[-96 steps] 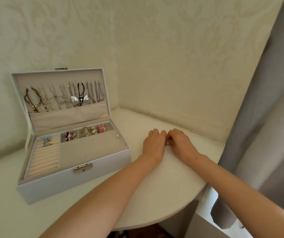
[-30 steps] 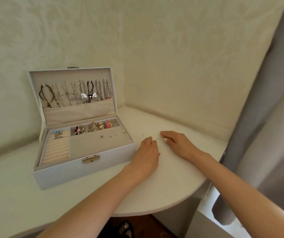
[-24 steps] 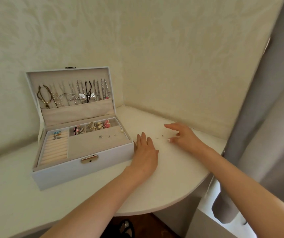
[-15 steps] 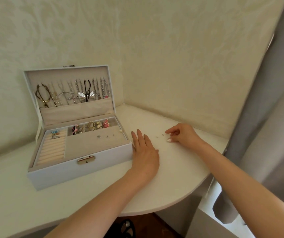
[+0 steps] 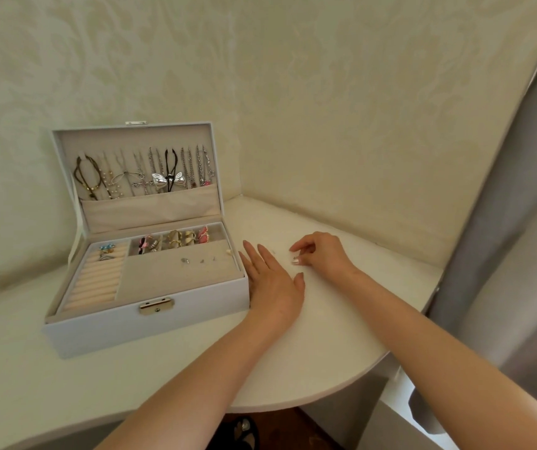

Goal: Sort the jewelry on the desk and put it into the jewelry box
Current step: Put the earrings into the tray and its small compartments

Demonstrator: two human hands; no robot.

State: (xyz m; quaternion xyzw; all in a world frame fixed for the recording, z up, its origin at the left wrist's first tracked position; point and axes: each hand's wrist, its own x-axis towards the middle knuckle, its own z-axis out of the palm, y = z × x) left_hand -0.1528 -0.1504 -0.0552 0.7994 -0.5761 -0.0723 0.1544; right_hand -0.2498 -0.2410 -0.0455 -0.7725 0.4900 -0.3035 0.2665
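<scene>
Pale patterned wallpaper (image 5: 325,108) covers the corner behind a white tabletop (image 5: 325,352) with a rounded front edge. A grey curtain (image 5: 504,254) hangs at three o'clock.

At nine o'clock from the hands stands the jewelry box (image 5: 98,332), white, on the tabletop, with a gold clasp (image 5: 156,306) on its front wall. Its lid (image 5: 130,138) is raised upright. Necklaces (image 5: 163,170) hang in a row inside the lid, above a fabric pocket. In the tray, cream ring rolls (image 5: 95,284) fill the section at nine o'clock, with a few rings in their far rows. Narrow compartments along the twelve o'clock edge hold coloured pieces. Some small studs (image 5: 185,260) lie on the flat beige section.

The left hand (image 5: 275,290) lies palm down on the tabletop with its fingers straight, its edge touching the box's three o'clock wall, and it holds nothing. The right hand (image 5: 325,258) is at two o'clock from it, just apart. Its fingers are curled and its thumb and forefinger are drawn close together over a tiny speck on the tabletop. Whether they actually have hold of it is too small to tell.
</scene>
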